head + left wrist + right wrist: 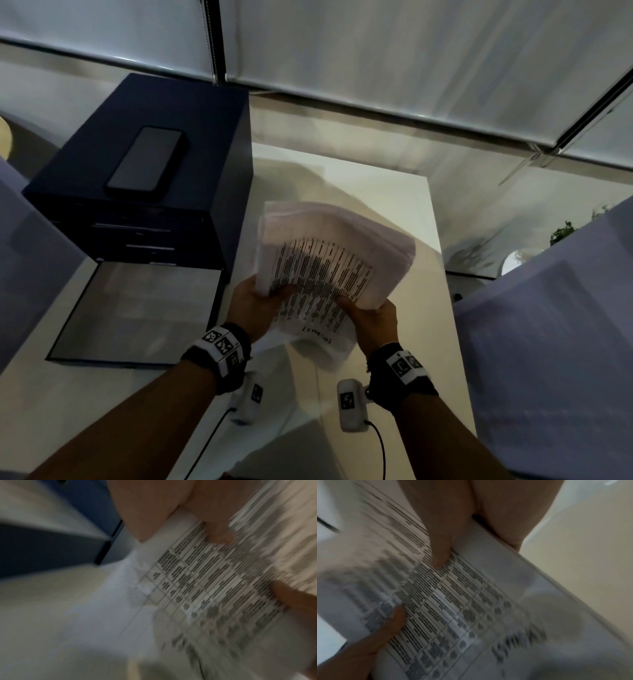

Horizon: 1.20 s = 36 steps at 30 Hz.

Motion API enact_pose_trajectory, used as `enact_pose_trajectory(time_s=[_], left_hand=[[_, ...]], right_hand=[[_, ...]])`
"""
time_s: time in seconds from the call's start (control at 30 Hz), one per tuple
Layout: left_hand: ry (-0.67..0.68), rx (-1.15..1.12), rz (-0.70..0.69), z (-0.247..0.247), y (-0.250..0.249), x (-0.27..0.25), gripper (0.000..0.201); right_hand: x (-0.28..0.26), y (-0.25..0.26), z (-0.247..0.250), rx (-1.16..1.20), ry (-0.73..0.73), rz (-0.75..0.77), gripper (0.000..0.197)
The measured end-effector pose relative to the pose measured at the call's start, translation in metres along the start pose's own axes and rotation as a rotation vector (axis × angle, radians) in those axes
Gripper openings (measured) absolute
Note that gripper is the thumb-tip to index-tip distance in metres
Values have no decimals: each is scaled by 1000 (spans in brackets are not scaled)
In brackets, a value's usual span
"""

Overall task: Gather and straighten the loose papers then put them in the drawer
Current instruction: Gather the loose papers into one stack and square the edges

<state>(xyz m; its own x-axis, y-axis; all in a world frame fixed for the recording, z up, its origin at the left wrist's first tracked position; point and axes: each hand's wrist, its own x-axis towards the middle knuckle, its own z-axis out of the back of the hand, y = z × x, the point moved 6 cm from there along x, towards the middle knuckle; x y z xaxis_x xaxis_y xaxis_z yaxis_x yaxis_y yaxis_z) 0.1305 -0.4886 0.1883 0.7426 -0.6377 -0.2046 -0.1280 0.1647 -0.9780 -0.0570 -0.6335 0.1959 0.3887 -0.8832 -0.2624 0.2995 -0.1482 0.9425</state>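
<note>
Both hands grasp a stack of papers above the table.

An open drawer (133, 313) sticks out from the dark cabinet (144, 171), which has a phone (147, 159) on top. Beside it, the left hand (255, 301) grips the near left edge of the papers (329, 260), thumb on the printed sheet. The right hand (371, 317) grips the near right edge, over the pale table (428, 240).

an office: drawer cabinet (137, 178), printed papers (329, 267), white desk (428, 325), window blinds (376, 51).

printed table on the papers (318, 274) too blurred to read.
</note>
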Motion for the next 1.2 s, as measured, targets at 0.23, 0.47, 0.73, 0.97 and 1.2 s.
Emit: enact_pose_trajectory(time_s=[0.23, 0.47, 0.73, 0.97, 1.2], left_hand=[[102, 331, -173, 11, -58, 11, 22], [10, 979, -388, -3, -99, 3, 19], [36, 1381, -535, -30, -112, -6, 21], [-481, 1133, -907, 10, -127, -21, 56], [-466, 367, -357, 45, -36, -16, 101]], right_hand=[[1, 47, 29, -7, -186, 256, 93], [-64, 196, -22, -906, -273, 1179, 71], [-51, 163, -91, -1548, 214, 856, 36], [-10, 150, -41, -1379, 171, 573, 22], [25, 102, 22, -639, 115, 134, 17]])
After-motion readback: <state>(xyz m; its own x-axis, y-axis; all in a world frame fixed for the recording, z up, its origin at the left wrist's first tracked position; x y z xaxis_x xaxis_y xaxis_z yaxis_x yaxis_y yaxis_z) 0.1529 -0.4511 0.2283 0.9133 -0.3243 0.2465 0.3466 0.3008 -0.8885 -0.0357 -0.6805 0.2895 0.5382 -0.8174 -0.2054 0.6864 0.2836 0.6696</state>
